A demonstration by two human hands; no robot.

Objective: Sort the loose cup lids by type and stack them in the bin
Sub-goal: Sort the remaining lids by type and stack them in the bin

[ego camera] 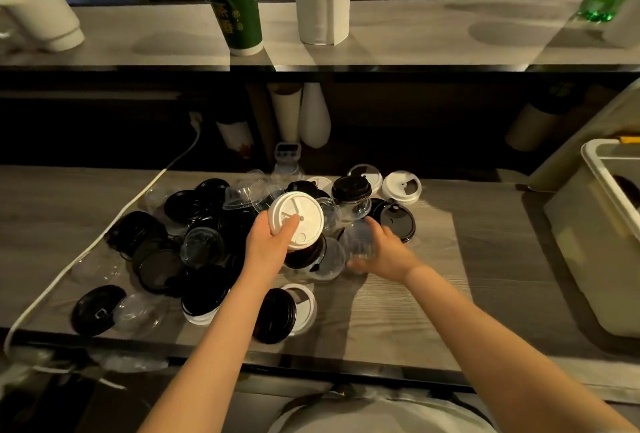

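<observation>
**A:** How far along is the sorting?

**B:** Hardly begun, I'd judge. The pile of lids (pixel 201 245) lies mixed in the middle of the frame on the counter (pixel 485 259), with black, clear and white ones overlapping and no tidy stacks among them. The bin (pixel 588 252) stands at the right edge, well apart from the pile.

**A:** Is anything in the bin?

**B:** There is a dark shape inside near its rim, but the frame cuts the bin off. I can't tell whether that shape is a stack of lids.

**A:** And the hands?

**B:** The left hand (pixel 270 238) grips a white lid (pixel 296 219) above the middle of the pile, thumb on top and fingers underneath. Dark lids sit directly below it, and I can't tell whether they are held along with it or just lie under it.

**A:** The right one?

**B:** The right hand (pixel 384 249) is low, just right of the pile and against a clear lid (pixel 358 242). Both are blurred, so I can't say whether the fingers pinch the lid or only touch it.

**A:** So what is left?

**B:** Nearly everything, by the look of it: grouping the three kinds, nesting each, and carrying them to the bin. The clear lids are hard to count, since they nearly vanish against the dark ones. A few at the lower left edge of the counter are barely visible.
</observation>
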